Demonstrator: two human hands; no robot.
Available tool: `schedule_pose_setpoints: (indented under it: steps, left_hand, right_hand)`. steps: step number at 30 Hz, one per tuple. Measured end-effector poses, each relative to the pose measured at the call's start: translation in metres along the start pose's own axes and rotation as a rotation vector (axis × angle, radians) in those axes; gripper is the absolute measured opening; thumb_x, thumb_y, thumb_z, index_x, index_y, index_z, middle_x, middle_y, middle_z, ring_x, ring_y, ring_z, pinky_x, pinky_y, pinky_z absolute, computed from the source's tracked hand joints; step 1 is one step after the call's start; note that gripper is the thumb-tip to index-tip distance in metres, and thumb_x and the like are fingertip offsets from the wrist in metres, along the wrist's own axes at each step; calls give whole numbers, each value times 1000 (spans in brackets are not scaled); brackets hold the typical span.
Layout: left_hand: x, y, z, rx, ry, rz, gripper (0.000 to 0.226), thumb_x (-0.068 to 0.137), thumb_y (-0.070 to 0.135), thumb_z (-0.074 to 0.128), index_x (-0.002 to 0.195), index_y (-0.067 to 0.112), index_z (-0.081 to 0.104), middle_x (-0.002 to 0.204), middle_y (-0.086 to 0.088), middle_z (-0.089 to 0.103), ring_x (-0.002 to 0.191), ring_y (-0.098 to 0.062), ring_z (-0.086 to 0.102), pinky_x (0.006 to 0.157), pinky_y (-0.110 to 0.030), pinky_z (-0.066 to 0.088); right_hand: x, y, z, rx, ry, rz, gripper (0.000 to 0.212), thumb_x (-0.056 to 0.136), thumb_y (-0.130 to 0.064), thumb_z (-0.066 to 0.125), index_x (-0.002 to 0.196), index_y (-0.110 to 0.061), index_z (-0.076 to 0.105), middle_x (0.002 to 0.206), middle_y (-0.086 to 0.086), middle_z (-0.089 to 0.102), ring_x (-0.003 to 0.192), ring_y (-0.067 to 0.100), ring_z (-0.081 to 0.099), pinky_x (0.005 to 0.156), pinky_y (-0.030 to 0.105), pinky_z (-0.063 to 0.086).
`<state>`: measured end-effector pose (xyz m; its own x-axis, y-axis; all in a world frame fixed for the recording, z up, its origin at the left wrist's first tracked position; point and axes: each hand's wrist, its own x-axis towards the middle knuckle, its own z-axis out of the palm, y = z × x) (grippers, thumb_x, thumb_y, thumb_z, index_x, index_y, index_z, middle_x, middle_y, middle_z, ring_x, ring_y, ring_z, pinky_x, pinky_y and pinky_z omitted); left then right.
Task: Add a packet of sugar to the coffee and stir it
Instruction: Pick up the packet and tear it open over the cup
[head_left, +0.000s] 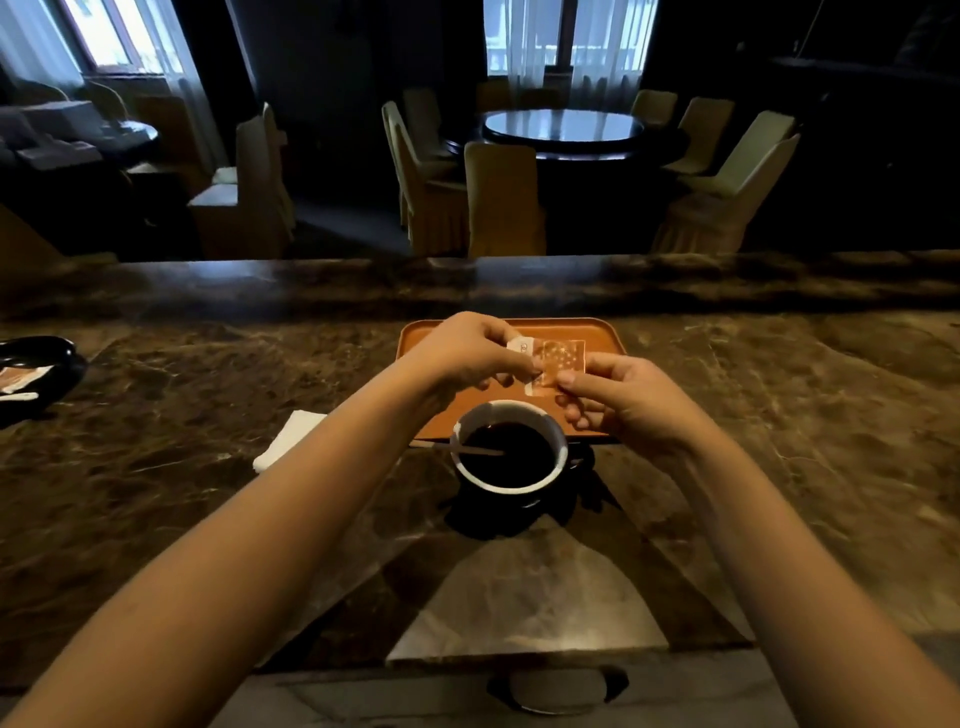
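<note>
A brown sugar packet (560, 358) with white ends is held in the air above the far side of the cup. My left hand (467, 351) pinches its left end, and my right hand (618, 397) pinches its lower right edge. Just below stands a dark cup with a white rim (508, 449), full of black coffee. A thin wooden stir stick (480, 451) rests in the coffee and sticks out over the left rim. The cup sits on the brown marble counter (208, 415), at the near edge of an orange tray (597, 332).
A folded white napkin (288, 439) lies to the left of the cup. A black dish (36, 371) holding more packets sits at the counter's far left. A raised ledge (467, 283) runs behind the tray. Chairs and a round table stand beyond.
</note>
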<state>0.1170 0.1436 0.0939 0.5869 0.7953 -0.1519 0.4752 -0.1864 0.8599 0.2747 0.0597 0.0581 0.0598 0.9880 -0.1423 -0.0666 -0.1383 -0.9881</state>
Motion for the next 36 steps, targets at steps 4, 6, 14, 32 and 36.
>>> schedule_pose_setpoints:
  steps: [4, 6, 14, 32, 36]
  left_hand:
    - [7, -4, -1, 71, -37, -38, 3, 77, 14, 69, 76, 14, 66, 70, 3, 64, 62, -6, 54, 58, -21, 40]
    - [9, -5, -3, 126, -50, -56, 1, 78, 14, 67, 78, 14, 68, 69, 5, 64, 64, -6, 54, 59, -21, 40]
    - [11, -13, -2, 163, -22, -146, 12, 78, 22, 67, 68, 16, 67, 67, 6, 63, 62, -4, 50, 59, -21, 36]
    - [16, -29, 8, 172, 12, -182, 21, 75, 23, 70, 87, 5, 72, 98, -14, 71, 95, -22, 63, 81, -28, 46]
    - [17, -28, 9, 181, 34, -184, 18, 76, 22, 69, 85, 7, 72, 96, -12, 72, 93, -20, 64, 73, -22, 44]
  right_hand:
    - [23, 3, -9, -105, -46, 35, 9, 83, -10, 62, 84, -3, 67, 62, 2, 63, 51, 8, 55, 49, 15, 46]
    - [31, 4, -11, -202, -95, 21, 7, 82, -11, 64, 79, -6, 68, 61, 0, 63, 50, 8, 53, 48, 15, 44]
    - [53, 10, -18, -252, -176, 14, 15, 81, -15, 65, 84, 0, 68, 67, 5, 63, 51, 8, 52, 48, 14, 43]
    - [67, 18, -23, -329, -269, -53, 12, 80, -18, 65, 76, -8, 70, 59, -2, 66, 51, 7, 53, 49, 13, 43]
    - [68, 20, -22, -326, -264, -58, 15, 81, -20, 65, 80, -5, 69, 65, 1, 65, 55, 9, 53, 52, 15, 44]
